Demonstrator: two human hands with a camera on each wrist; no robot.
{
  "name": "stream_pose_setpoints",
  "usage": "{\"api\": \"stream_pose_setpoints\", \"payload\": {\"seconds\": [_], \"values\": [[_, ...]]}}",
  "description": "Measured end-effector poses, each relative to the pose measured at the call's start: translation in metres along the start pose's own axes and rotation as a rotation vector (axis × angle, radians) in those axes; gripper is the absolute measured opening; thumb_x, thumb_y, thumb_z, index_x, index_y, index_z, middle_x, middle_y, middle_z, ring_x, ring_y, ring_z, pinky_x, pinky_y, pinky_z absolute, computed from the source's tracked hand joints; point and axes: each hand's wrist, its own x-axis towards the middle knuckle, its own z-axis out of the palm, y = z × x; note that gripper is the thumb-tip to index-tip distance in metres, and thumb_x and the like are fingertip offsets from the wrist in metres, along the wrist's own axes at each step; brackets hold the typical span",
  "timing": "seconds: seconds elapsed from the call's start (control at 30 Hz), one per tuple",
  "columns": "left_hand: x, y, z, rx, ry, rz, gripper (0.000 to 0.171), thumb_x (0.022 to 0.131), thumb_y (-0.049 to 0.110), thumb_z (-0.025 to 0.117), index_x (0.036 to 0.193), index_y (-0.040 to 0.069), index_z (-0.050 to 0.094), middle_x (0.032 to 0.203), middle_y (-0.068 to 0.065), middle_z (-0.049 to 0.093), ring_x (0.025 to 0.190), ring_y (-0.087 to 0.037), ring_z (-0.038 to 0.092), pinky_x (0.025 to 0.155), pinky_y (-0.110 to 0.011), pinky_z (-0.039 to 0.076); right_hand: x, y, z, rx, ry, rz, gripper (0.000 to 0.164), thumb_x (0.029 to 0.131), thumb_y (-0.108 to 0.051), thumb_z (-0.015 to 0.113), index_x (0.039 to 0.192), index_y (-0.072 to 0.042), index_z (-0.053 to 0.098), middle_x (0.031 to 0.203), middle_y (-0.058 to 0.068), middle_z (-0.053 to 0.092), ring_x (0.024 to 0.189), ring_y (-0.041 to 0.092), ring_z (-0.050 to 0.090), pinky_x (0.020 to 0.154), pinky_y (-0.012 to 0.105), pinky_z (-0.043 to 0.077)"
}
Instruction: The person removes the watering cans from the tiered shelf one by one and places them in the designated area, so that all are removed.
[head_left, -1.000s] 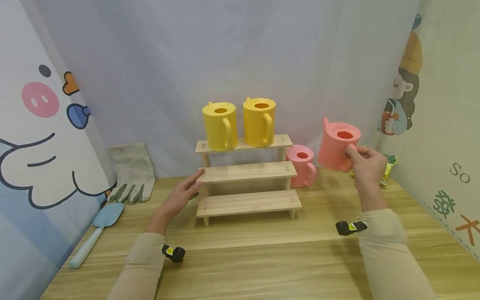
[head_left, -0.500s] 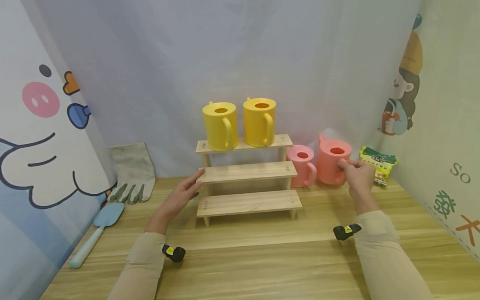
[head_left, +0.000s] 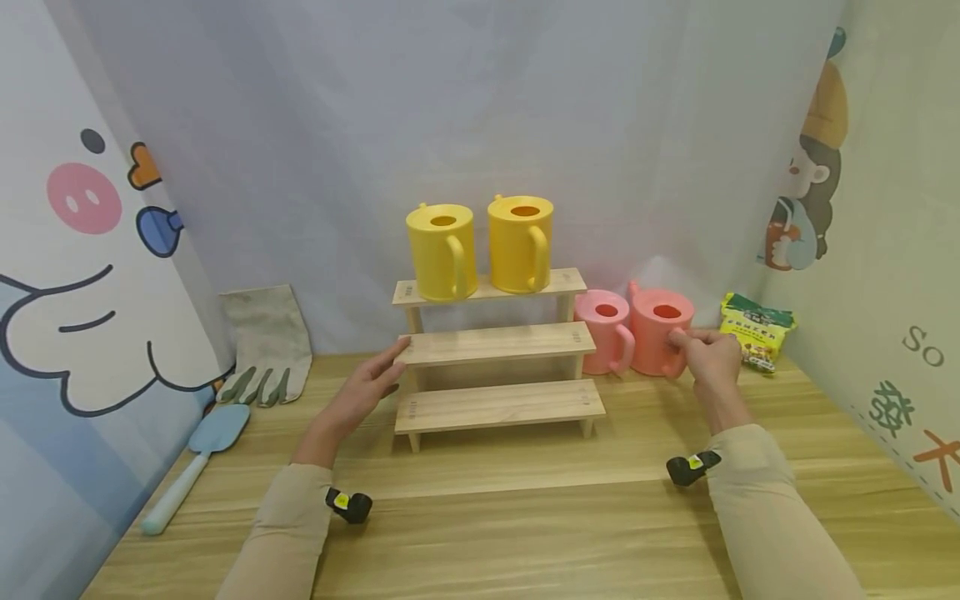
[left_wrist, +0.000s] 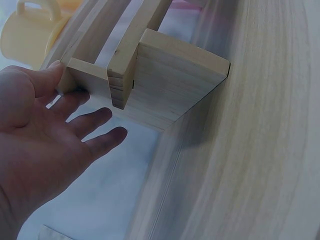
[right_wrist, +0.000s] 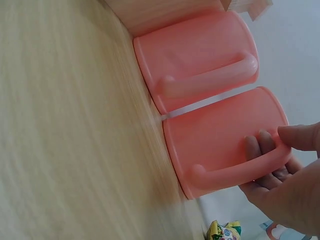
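My right hand (head_left: 712, 358) grips the handle of a pink watering can (head_left: 654, 321) standing on the table; in the right wrist view fingers pass behind the handle with the thumb on top. A second pink watering can (head_left: 596, 354) stands close on its left, with a narrow gap between them in the right wrist view. My left hand (left_wrist: 55, 130) touches the left end of the three-tier wooden shelf (head_left: 498, 343) at its middle board, the other fingers spread apart. Two yellow watering cans (head_left: 442, 258) stand on the top tier, handles toward me.
A yellow-green packet (head_left: 759, 333) lies at the back right. At left, a grey work glove (head_left: 266, 342) leans on the curtain, and a light blue trowel (head_left: 198, 462) lies on the table (head_left: 487, 533). Curtain walls enclose the back and sides.
My right hand has brought the pink watering can down onto the table and leftward, up beside the other pink one. The packet has come into view behind it. My left hand stays on the shelf.
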Motion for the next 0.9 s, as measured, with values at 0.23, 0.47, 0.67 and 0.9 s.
{"api": "stream_pose_setpoints", "payload": {"seconds": [0.23,0.47,0.67,0.9], "values": [[0.0001,0.0009,0.0018,0.001,0.005,-0.015,0.057,0.110,0.029,0.041,0.161,0.012,0.022,0.166,-0.010,0.009,0.151,-0.033,0.011,0.116,-0.059,0.024,-0.0010,0.0011,0.0013,-0.014,-0.007,-0.012,0.043,0.096,-0.024,0.066,0.128,0.004,0.064,0.101,0.002,0.066,0.112,0.017,0.051,0.098,0.035,0.041],[0.0014,-0.0015,0.0006,0.000,-0.001,0.002,0.056,0.111,0.027,0.039,0.160,0.009,0.021,0.166,-0.013,0.008,0.150,-0.037,0.011,0.116,-0.062,0.022,-0.0015,0.0029,0.0034,0.000,-0.025,-0.043,0.044,0.098,-0.025,0.065,0.130,0.005,0.062,0.091,-0.004,0.066,0.108,0.014,0.053,0.089,0.027,0.043],[0.0008,-0.0005,0.0003,-0.002,-0.003,0.007,0.055,0.111,0.026,0.039,0.160,0.008,0.021,0.166,-0.014,0.008,0.151,-0.037,0.010,0.116,-0.062,0.021,-0.0013,0.0023,0.0058,-0.025,-0.030,-0.045,0.044,0.098,-0.025,0.063,0.131,0.004,0.062,0.108,0.007,0.068,0.110,0.016,0.054,0.095,0.032,0.042],[0.0006,-0.0009,0.0000,-0.004,-0.004,0.000,0.056,0.111,0.027,0.040,0.160,0.010,0.021,0.166,-0.013,0.008,0.151,-0.036,0.010,0.116,-0.062,0.021,-0.0021,0.0042,0.0042,-0.009,-0.050,-0.052,0.047,0.097,-0.027,0.063,0.132,0.005,0.061,0.111,0.008,0.064,0.110,0.016,0.051,0.102,0.037,0.040]]}}
